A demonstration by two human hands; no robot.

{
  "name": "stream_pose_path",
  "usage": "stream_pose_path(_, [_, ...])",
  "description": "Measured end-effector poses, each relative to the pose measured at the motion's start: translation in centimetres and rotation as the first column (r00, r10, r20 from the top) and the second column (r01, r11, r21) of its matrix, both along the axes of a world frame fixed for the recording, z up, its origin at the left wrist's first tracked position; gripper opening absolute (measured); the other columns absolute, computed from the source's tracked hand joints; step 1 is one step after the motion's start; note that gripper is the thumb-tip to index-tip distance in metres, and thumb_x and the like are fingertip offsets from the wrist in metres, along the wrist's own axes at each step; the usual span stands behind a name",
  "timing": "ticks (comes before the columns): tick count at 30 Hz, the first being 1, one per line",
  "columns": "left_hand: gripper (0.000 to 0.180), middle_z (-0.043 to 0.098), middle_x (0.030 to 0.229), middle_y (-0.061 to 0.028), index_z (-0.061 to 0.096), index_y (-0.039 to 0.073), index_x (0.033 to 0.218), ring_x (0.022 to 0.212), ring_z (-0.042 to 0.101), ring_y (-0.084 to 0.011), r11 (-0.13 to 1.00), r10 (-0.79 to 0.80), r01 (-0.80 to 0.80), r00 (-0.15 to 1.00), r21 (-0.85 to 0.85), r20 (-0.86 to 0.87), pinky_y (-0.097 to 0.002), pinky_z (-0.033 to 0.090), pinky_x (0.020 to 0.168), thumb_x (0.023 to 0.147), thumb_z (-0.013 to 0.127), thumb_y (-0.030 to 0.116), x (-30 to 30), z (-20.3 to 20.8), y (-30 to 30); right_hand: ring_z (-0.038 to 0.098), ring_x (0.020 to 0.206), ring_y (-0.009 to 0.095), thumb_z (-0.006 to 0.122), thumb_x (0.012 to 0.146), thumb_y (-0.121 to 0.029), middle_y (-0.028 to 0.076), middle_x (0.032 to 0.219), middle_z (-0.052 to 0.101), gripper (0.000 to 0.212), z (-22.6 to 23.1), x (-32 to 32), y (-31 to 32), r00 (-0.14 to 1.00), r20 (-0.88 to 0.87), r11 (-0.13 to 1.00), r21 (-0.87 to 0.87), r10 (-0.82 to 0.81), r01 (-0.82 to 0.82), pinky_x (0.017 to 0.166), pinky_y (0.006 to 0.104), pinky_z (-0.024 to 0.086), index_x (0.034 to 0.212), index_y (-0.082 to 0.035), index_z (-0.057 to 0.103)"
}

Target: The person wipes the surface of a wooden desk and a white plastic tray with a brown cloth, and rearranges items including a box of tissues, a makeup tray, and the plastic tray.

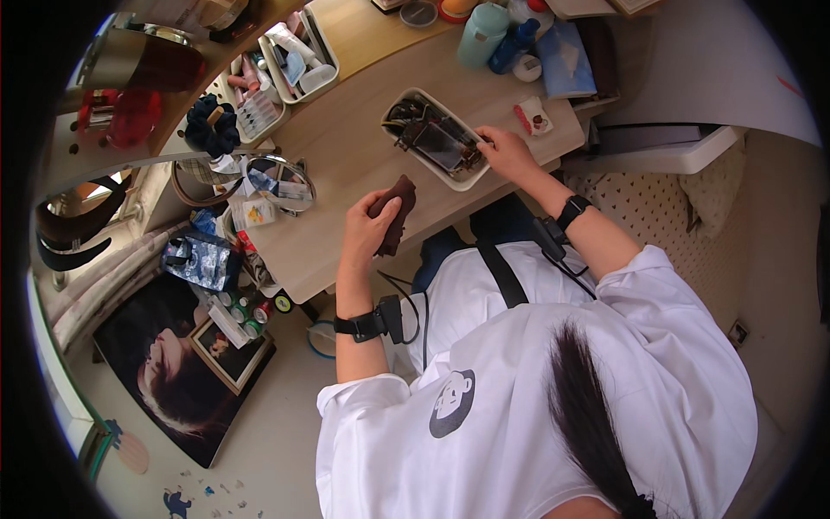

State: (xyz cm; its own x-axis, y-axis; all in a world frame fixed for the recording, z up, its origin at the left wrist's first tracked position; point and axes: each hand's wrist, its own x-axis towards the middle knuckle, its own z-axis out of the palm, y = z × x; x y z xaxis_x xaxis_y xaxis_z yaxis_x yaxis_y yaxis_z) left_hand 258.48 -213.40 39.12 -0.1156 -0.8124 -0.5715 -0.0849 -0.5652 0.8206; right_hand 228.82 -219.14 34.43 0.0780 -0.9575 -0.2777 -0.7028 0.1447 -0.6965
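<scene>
The step in hand appears to be two-handed handling at a white rectangular tray [467, 182], which rests on the wood-grain worktop [346, 138] and serves here as the landmark. The left hand [367, 227] is held in front of the tray and to its left; its fingers grasp a folded dark brown piece [397, 216], with the thumb laid across the near face. The piece is clear of the tray; whether it is fabric or soft leather cannot be told. The right hand [508, 156] is at the tray's right side, with the fingers bent over the rim; whether they grip the rim or a small article just inside it cannot be told. The tray holds a clear-faced rectangular case [439, 145] among dark, tangled small articles. A small white-and-red packet [533, 117] lies to the right of the tray, apart from it, and a round mirror [294, 183] stands to its left. Judged from this posture, the next move calls for a steady hold on the brown piece, kept above the worktop, while the right fingers either brace the tray or separate one article from the tangle. Lift slowly: articles may catch on one another, and a pull on the rim may shift the tray.
</scene>
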Motion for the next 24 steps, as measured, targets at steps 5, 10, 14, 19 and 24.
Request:
stream_pose_path(5, [0.030, 0.067, 0.081, -0.0053, 0.066, -0.001, 0.112, 0.061, 0.063, -0.0119, 0.999, 0.003, -0.002, 1.000, -0.050, 0.019, -0.0257, 0.051, 0.053, 0.092, 0.070, 0.021, -0.1, -0.9, 0.1, 0.064, 0.103, 0.033, 0.068, 0.086, -0.019, 0.012, 0.118, 0.066, 0.032, -0.1, 0.0, 0.5, 1.000, -0.010, 0.998, 0.048, 0.028, -0.027, 0.086, 0.0426, 0.051, 0.116, -0.011, 0.063])
stream_pose_path(10, [0.032, 0.068, 0.088, -0.0047, 0.067, 0.000, 0.112, 0.069, 0.063, -0.0102, 1.000, -0.019, 0.020, 0.999, -0.017, 0.050, -0.0247, 0.052, 0.060, 0.091, 0.071, 0.024, 0.0, -1.3, 0.2, 0.057, 0.116, 0.031, 0.077, 0.076, -0.016, 0.010, 0.135, 0.054, 0.033, 2.6, 0.6, 0.2, 0.900, -0.285, 0.904, -0.182, 0.329, -0.388, 0.087, 0.0424, 0.052, 0.105, -0.012, 0.063])
stream_pose_path(14, [0.032, 0.068, 0.086, -0.0046, 0.067, 0.000, 0.112, 0.068, 0.063, -0.0102, 1.000, -0.026, 0.026, 0.999, 0.004, 0.046, -0.0246, 0.052, 0.059, 0.091, 0.071, 0.024, -0.6, -0.5, 0.0, 0.052, 0.123, 0.031, 0.079, 0.073, -0.013, 0.008, 0.137, 0.053, 0.032, 0.9, 0.7, -0.1, 0.849, -0.378, 0.840, -0.256, 0.369, -0.479, 0.088, 0.0418, 0.052, 0.101, -0.012, 0.062])
stream_pose_path(19, [0.032, 0.068, 0.086, -0.0044, 0.067, 0.000, 0.113, 0.068, 0.063, -0.0101, 0.999, -0.042, 0.043, 0.998, -0.006, 0.054, -0.0243, 0.051, 0.059, 0.092, 0.070, 0.024, -0.4, -0.7, 0.1, 0.054, 0.121, 0.029, 0.079, 0.073, -0.015, 0.007, 0.139, 0.052, 0.026, 0.6, 0.2, -0.8, 0.889, -0.282, 0.886, -0.195, 0.360, -0.421, 0.088, 0.0413, 0.053, 0.095, -0.011, 0.065])
stream_pose_path(24, [0.032, 0.067, 0.085, -0.0039, 0.067, 0.001, 0.113, 0.067, 0.063, -0.0099, 0.999, -0.039, 0.040, 0.997, -0.021, 0.065, -0.0244, 0.051, 0.059, 0.092, 0.070, 0.024, -0.3, -1.1, 0.2, 0.053, 0.121, 0.030, 0.079, 0.075, -0.017, 0.009, 0.142, 0.051, 0.025, 0.7, -0.1, -0.9, 0.870, -0.318, 0.869, -0.206, 0.376, -0.451, 0.089, 0.0416, 0.052, 0.097, -0.011, 0.066])
